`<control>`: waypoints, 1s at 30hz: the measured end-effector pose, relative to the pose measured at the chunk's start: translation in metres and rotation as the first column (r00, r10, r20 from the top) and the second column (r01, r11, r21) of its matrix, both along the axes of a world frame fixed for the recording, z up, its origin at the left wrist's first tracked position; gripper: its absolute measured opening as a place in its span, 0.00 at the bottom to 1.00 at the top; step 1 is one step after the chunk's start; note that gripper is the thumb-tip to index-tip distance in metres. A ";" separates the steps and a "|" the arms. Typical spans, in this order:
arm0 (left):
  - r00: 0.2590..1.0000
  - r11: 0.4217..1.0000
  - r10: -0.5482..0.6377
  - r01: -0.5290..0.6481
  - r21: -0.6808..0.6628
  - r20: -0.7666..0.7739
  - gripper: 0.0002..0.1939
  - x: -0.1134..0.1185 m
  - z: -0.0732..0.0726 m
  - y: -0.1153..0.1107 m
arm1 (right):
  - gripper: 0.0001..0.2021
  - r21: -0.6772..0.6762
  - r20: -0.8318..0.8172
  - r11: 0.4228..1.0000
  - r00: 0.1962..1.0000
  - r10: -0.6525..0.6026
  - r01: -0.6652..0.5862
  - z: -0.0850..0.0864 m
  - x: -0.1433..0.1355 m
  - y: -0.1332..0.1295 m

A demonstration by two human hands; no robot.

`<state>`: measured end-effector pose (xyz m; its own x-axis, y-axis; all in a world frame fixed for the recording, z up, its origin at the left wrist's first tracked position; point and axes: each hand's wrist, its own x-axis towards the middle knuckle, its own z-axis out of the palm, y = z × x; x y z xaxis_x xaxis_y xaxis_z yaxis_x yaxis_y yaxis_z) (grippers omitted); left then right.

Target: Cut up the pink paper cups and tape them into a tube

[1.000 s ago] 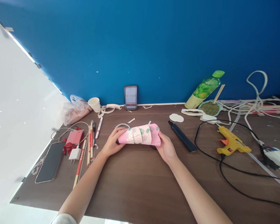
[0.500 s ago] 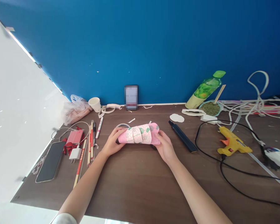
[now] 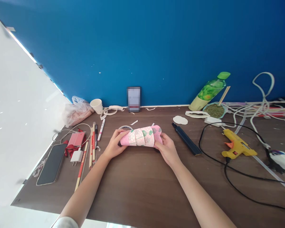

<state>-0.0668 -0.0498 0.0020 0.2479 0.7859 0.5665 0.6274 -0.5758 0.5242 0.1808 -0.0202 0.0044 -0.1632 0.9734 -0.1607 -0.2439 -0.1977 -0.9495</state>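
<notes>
A pink roll (image 3: 142, 136) with a pale patterned band around its middle lies sideways between my two hands, over the centre of the table. My left hand (image 3: 116, 144) grips its left end, thumb across the near side, and a dark bit shows beneath that end. My right hand (image 3: 166, 148) pinches the right end, with the thumb on the pink layer. The fingers behind the roll are partly hidden. Just behind the left end, part of a pale ring (image 3: 125, 127) shows.
Right: dark blue tool (image 3: 186, 138), yellow glue gun (image 3: 238, 145) with black cord, green bottle (image 3: 207, 91), bowl (image 3: 214, 110), white cables. Left: sticks (image 3: 92, 142), marker (image 3: 101, 129), charger (image 3: 76, 156), dark phone (image 3: 51, 164), paper cup (image 3: 96, 105). An upright phone (image 3: 134, 98) leans on the blue wall.
My right thumb has shifted slightly left and down on the roll's right end. The pink layer there has changed shape a little. My left hand keeps its place.
</notes>
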 end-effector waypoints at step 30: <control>0.999 1.000 0.015 -0.015 -0.002 0.039 0.30 -0.005 0.000 0.002 | 0.10 -0.011 -0.128 1.000 0.992 0.009 -0.011 0.007 0.005 0.000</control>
<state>-0.0720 -0.0478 0.0023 0.2137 0.7902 0.5743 0.6148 -0.5657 0.5496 0.1857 -0.0204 0.0116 -0.1927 0.9698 -0.1497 -0.3608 -0.2118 -0.9083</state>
